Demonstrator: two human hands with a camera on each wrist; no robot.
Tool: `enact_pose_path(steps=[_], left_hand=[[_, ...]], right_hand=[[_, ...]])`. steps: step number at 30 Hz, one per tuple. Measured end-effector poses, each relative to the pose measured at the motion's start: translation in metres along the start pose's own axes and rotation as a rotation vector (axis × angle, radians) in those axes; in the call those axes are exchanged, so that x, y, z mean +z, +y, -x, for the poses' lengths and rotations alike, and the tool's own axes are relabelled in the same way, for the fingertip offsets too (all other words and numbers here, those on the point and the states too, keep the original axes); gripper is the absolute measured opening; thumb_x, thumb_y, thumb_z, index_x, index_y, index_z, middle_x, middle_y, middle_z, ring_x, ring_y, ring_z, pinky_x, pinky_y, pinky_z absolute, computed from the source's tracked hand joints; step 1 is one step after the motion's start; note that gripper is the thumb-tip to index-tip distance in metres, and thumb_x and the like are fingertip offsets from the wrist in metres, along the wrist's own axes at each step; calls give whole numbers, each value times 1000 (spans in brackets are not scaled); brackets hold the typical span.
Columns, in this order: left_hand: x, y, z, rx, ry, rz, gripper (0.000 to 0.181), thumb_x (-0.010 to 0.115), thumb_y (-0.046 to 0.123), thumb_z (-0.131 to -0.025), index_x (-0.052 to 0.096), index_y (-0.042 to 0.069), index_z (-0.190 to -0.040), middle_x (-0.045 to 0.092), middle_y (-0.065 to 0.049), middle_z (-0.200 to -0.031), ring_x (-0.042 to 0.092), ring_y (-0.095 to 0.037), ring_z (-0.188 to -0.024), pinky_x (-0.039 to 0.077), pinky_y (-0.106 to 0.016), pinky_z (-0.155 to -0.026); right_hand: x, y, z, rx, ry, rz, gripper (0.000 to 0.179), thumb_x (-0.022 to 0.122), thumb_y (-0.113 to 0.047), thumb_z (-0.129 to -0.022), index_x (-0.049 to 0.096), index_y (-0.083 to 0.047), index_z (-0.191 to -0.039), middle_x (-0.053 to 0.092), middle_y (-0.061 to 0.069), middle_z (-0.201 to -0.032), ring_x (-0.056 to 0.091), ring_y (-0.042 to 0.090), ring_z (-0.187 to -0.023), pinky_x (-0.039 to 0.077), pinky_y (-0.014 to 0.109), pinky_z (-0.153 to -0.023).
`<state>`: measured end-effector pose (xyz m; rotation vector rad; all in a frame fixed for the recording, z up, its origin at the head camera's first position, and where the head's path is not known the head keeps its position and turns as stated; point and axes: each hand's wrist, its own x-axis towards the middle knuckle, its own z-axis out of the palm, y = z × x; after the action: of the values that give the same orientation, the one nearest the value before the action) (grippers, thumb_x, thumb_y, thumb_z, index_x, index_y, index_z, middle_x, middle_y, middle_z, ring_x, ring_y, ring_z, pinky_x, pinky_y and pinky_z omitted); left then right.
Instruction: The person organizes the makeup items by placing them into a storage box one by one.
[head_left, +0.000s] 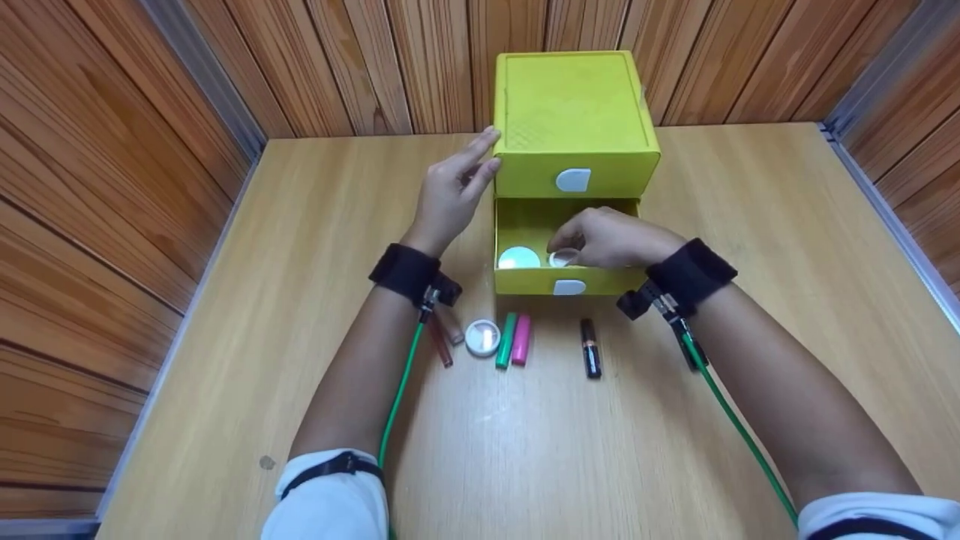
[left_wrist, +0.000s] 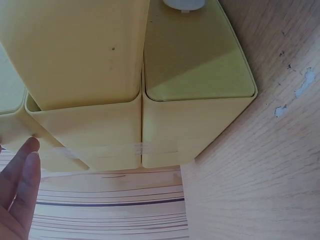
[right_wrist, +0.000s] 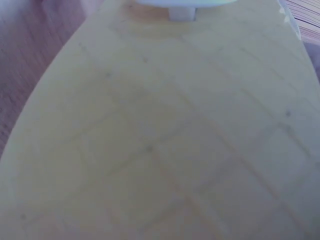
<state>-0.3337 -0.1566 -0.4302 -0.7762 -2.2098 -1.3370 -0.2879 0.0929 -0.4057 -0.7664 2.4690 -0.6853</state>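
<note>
A yellow two-drawer box [head_left: 574,101] stands at the back with its lower drawer [head_left: 525,283] pulled out. My left hand [head_left: 450,191] has its fingers extended and rests them against the box's left side; its fingers [left_wrist: 27,172] also show in the left wrist view. Inside the open drawer, my right hand [head_left: 619,238] reaches down with bent fingers and pinches a small round white-rimmed container [head_left: 562,258]. To its left in the drawer lies a pale round disc [head_left: 519,258]. The right wrist view is filled by a blurred yellow drawer front [right_wrist: 160,125]; the right hand is hidden there.
In front of the drawer lie another round white-rimmed container [head_left: 482,338], a green tube [head_left: 506,341], a pink tube [head_left: 520,341] and a black tube [head_left: 590,349]. Dark red tubes [head_left: 441,345] lie partly behind the left wrist strap. Wooden panels [head_left: 431,67] stand behind the table.
</note>
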Motion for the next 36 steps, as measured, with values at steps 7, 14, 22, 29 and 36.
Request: enact_pose_path(steps=[7,14,22,29,36], left_hand=[[0,-4,1,-15,7,8,40,59,25,-99,56,10,-136,51,-2,-140,68,-10,-96,52,-21,-85],[1,-3,2,-7,15,1,40,58,26,-99,56,10,-136,51,-3,-140,68,-11,-97,52,-21,-85],[1,0,1,-9,10,-5,40,56,27,-100,56,10,-136,51,-3,-140,67,-9,-97,52,-20,-84],[1,-1,2,1,7,-5,41,56,26,-100,55,9,-137,52,-3,-139,67,-8,-96,54,-22,-78],[1,-2,1,-6,7,-17,41,58,26,-99,55,10,-137,51,-2,-140,67,-8,-96,54,-22,-80]], right_hand=[[2,1,-3,-11,-19,-8,23,64,-4,-92,74,-13,-112,71,0,-105,64,20,-101,51,41,-91],[5,3,-3,20,0,-35,22,66,-9,-93,73,-13,-114,71,1,-105,64,20,-102,50,41,-92],[6,6,0,34,37,-73,28,69,-20,-93,70,-11,-119,70,3,-109,64,20,-102,51,42,-91],[8,5,1,26,94,-43,29,72,-25,-91,71,-9,-116,70,4,-106,65,20,-96,53,41,-84],[11,-1,11,-54,330,-57,30,70,-24,-92,69,-7,-117,67,4,-108,62,19,-96,52,39,-84]])
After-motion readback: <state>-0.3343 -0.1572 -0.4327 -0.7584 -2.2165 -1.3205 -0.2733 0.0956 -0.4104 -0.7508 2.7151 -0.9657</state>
